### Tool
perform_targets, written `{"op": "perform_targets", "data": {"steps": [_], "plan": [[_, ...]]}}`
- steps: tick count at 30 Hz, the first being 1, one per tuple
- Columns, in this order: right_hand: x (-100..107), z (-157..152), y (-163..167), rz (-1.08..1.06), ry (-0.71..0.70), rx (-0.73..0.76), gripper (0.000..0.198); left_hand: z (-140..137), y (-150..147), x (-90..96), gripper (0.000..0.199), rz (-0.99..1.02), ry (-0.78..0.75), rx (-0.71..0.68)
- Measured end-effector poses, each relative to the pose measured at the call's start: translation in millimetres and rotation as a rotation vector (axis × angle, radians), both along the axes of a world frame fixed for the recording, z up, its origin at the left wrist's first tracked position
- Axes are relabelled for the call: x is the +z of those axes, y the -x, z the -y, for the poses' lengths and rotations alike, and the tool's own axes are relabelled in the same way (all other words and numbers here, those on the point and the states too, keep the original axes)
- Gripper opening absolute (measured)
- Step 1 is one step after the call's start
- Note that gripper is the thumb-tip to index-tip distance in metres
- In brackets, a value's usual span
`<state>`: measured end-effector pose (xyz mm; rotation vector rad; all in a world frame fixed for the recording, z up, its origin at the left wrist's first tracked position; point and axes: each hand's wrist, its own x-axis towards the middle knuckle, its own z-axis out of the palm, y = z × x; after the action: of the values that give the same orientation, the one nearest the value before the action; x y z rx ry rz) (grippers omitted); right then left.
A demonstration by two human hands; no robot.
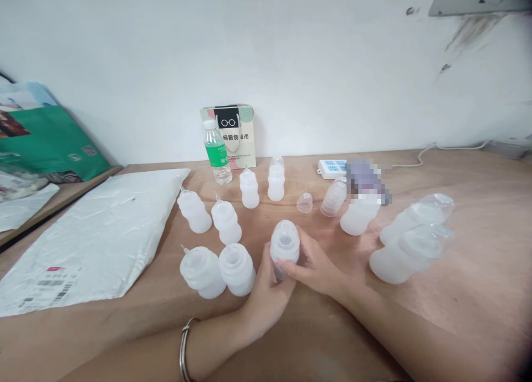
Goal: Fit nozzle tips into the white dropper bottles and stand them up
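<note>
Both my hands are wrapped round one white baby bottle with a clear dome cap on top, near the front middle of the table. My left hand grips it low on the left, a bangle on that wrist. On its right side my right hand holds it, thumb across the front. Close by on the left stand two more bottles, an outer one and an inner one. A loose clear cap rests on the table beyond the held bottle.
Several baby bottles stand around, among them a capped one and one at right. Behind are a water bottle, a paper bag and a power strip. A white plastic mailer covers the left; a green bag lies beyond.
</note>
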<state>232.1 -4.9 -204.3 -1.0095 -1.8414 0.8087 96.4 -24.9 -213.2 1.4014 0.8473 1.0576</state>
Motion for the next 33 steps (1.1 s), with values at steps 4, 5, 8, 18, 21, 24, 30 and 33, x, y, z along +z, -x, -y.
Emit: {"op": "perform_targets", "data": {"steps": [4, 5, 8, 18, 21, 24, 30, 33], "plan": [[0.3, -0.4, -0.4, 0.008, 0.010, -0.004, 0.033, 0.3, 0.4, 0.2, 0.041, 0.005, 0.005, -0.003], [0.3, -0.6, -0.5, 0.007, 0.011, -0.003, 0.033, 0.4, 0.5, 0.3, 0.041, 0.004, 0.006, -0.003], [0.2, -0.8, -0.5, 0.001, 0.014, -0.002, 0.032, 0.5, 0.6, 0.5, 0.041, -0.003, 0.007, -0.003], [0.3, -0.4, -0.1, 0.000, 0.008, -0.002, 0.034, 0.3, -0.1, -2.1, 0.040, -0.006, 0.011, 0.001], [0.3, -0.1, -0.6, 0.002, 0.011, -0.003, 0.035, -0.3, 0.1, -3.4, 0.040, -0.009, 0.004, 0.001], [0.2, -0.3, -0.5, 0.004, 0.010, -0.005, 0.034, -0.8, 0.1, -3.1, 0.039, -0.001, -0.004, -0.002], [-0.5, -0.5, -0.1, -0.003, -0.005, -0.006, 0.032, -0.3, 0.4, 1.0, 0.040, -0.012, 0.009, -0.002], [-1.0, -0.1, -0.3, -0.002, -0.006, -0.001, 0.031, -0.6, 0.0, 2.0, 0.039, -0.021, 0.009, -0.003]]}}
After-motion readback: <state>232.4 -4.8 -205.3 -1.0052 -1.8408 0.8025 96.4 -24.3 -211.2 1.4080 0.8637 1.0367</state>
